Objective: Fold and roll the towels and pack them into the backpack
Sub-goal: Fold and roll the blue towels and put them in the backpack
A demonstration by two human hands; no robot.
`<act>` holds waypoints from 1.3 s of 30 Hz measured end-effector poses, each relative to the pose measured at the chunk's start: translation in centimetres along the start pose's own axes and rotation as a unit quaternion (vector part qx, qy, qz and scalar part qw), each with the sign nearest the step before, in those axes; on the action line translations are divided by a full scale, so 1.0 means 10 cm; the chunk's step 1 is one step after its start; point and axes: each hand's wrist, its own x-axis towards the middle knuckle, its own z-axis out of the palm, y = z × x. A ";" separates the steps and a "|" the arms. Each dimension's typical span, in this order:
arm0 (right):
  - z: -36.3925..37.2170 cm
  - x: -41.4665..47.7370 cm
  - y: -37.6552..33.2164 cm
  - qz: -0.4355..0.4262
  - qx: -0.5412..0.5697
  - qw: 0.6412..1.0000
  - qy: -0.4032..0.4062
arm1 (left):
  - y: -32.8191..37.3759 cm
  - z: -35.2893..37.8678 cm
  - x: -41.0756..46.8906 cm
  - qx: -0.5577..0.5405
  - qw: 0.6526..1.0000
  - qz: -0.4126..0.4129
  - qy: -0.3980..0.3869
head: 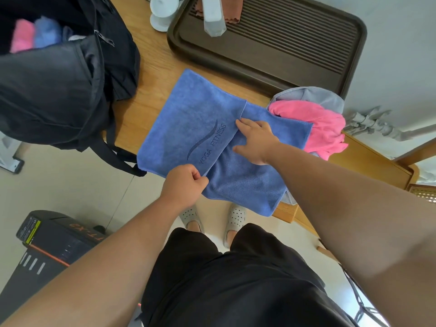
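Left hand pinches blue towel on wooden table; pale floor.

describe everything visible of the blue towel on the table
The blue towel looks like soft microfibre, printed with a wave logo and YOGA FITNESS. It lies partly folded on the wooden table, near end overhanging. The left hand pinches the flap's near corner; the right hand presses on it. Its right corner touches a pink towel.
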 end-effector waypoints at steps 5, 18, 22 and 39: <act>-0.16 -0.18 -0.13 -0.083 0.141 0.982 0.092 | 0.30 -0.33 -0.13 0.058 0.998 0.015 0.002; -0.37 -1.07 0.44 0.014 0.296 0.911 0.286 | 1.04 0.41 -0.51 0.090 0.976 0.073 -0.184; -0.16 -1.01 0.73 0.042 0.280 0.942 0.180 | 1.00 0.85 -0.42 0.138 0.967 0.085 -0.196; -0.07 -1.18 0.99 0.043 0.322 0.892 0.316 | 1.01 0.64 -0.47 0.087 0.962 0.090 -0.241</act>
